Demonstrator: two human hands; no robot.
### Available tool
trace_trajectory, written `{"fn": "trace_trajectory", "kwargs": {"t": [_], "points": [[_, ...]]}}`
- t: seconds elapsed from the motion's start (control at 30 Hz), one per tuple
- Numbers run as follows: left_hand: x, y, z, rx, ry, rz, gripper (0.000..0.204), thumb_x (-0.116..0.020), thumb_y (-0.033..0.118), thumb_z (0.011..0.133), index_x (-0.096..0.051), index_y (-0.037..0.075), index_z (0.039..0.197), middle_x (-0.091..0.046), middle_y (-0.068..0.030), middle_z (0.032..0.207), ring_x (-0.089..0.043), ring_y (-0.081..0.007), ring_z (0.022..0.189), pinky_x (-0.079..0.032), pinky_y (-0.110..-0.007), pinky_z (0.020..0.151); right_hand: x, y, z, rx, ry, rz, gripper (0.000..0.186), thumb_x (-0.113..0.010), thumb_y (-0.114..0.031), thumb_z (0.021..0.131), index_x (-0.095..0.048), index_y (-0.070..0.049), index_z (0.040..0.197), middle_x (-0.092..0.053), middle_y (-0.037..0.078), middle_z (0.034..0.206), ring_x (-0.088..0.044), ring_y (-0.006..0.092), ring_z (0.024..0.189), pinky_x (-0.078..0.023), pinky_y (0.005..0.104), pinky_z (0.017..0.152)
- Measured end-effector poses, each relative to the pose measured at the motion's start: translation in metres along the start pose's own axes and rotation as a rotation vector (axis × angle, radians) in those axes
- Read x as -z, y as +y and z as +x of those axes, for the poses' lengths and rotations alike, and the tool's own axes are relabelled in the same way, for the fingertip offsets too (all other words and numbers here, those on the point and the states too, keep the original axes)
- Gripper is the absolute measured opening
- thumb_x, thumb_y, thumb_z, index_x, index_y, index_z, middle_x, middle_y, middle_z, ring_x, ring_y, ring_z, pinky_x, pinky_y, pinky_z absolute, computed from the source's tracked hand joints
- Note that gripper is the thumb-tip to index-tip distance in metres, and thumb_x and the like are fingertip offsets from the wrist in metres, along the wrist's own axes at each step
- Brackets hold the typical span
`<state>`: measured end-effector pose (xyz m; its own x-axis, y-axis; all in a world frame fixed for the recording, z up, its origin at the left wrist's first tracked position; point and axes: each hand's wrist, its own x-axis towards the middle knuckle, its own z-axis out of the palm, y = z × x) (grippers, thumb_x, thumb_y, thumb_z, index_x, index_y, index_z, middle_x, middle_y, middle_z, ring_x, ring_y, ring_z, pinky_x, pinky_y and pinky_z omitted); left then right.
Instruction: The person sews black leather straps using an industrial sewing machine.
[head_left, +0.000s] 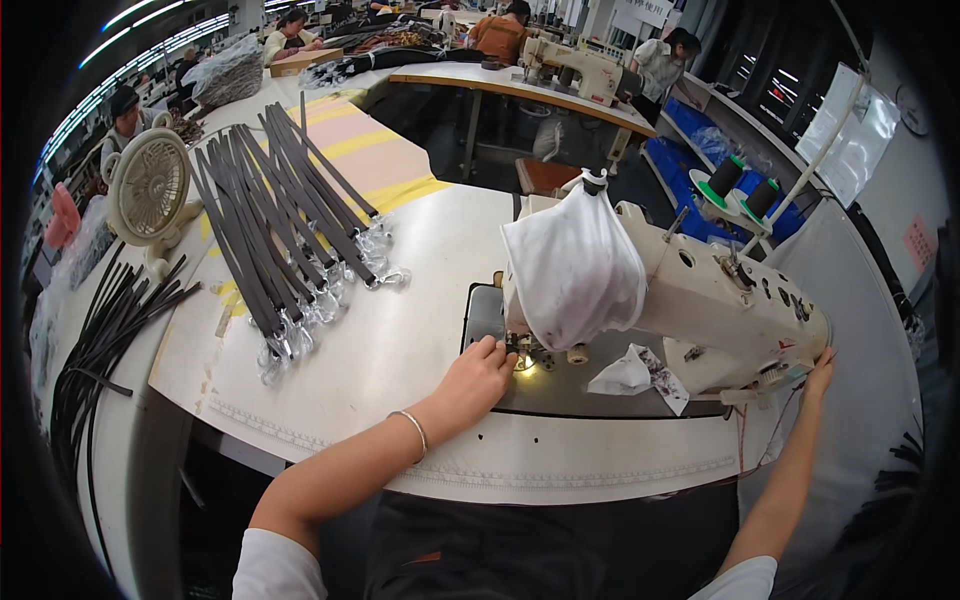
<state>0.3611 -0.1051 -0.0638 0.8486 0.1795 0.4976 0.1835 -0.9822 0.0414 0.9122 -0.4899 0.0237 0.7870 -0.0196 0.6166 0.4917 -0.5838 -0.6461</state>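
An industrial sewing machine [720, 290] stands on the white table in front of me, a white cloth [575, 270] draped over its head. My left hand [480, 372] is at the needle area, beside the lit presser foot [524, 360]. Its fingers are bent together at the tips; what they pinch, if anything, is hidden. At the machine's right end, my right hand [819, 376] is closed round the edge of the handwheel [826, 335]. A crumpled white cloth scrap [640, 374] with dark stains lies on the machine bed, right of the needle.
Dark straps with metal clips [290, 220] lie in a bundle at the left. Beyond them stand a small fan [150, 187] and a pile of black strips [95, 370]. Thread cones [725, 175] rise behind the machine. Other people work at the far tables.
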Motion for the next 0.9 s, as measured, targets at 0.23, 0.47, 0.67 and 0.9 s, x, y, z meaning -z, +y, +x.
{"fn": "trace_trajectory", "kwargs": {"t": [0.23,0.47,0.67,0.9], "points": [[0.0,0.001,0.0,0.012,-0.013,0.014,0.035,-0.055,0.005,0.07,-0.059,-0.005,0.103,-0.058,-0.0166,0.104,-0.051,-0.0239,0.085,-0.044,-0.028,0.079,0.0,-0.002,-0.002,-0.085,-0.038,-0.031,0.053,-0.036,-0.045,0.094,-0.056,0.003,0.104,-0.062,0.015,0.093,-0.059,0.0259,0.084,-0.044,0.0342,0.078],[-0.002,0.0,-0.002,0.0,-0.001,0.012,0.035,-0.055,0.005,0.069,-0.059,-0.005,0.102,-0.058,-0.0158,0.101,-0.051,-0.0241,0.084,-0.045,-0.029,0.077,-0.005,-0.011,0.012,0.047,-0.077,-0.274,0.059,-0.033,-0.048,0.093,-0.058,0.004,0.107,-0.061,0.02,0.104,-0.059,0.0317,0.094,-0.043,0.0381,0.081],[-0.002,-0.002,-0.004,-0.032,0.035,-0.03,0.036,-0.056,0.005,0.068,-0.059,-0.005,0.102,-0.059,-0.0148,0.099,-0.051,-0.0235,0.084,-0.044,-0.029,0.077,0.006,-0.003,0.023,0.067,-0.003,-0.128,0.05,-0.039,-0.041,0.094,-0.054,0.004,0.113,-0.061,0.018,0.106,-0.059,0.0282,0.096,-0.045,0.0361,0.082],[-0.001,-0.002,-0.002,-0.04,0.012,-0.004,0.037,-0.056,0.006,0.067,-0.059,-0.005,0.102,-0.06,-0.0159,0.098,-0.051,-0.023,0.083,-0.043,-0.029,0.077,-0.012,0.02,-0.026,-0.167,-0.082,0.394,0.052,-0.038,-0.042,0.095,-0.049,0.003,0.118,-0.058,0.013,0.108,-0.056,0.0198,0.096,-0.045,0.0302,0.08]]}}
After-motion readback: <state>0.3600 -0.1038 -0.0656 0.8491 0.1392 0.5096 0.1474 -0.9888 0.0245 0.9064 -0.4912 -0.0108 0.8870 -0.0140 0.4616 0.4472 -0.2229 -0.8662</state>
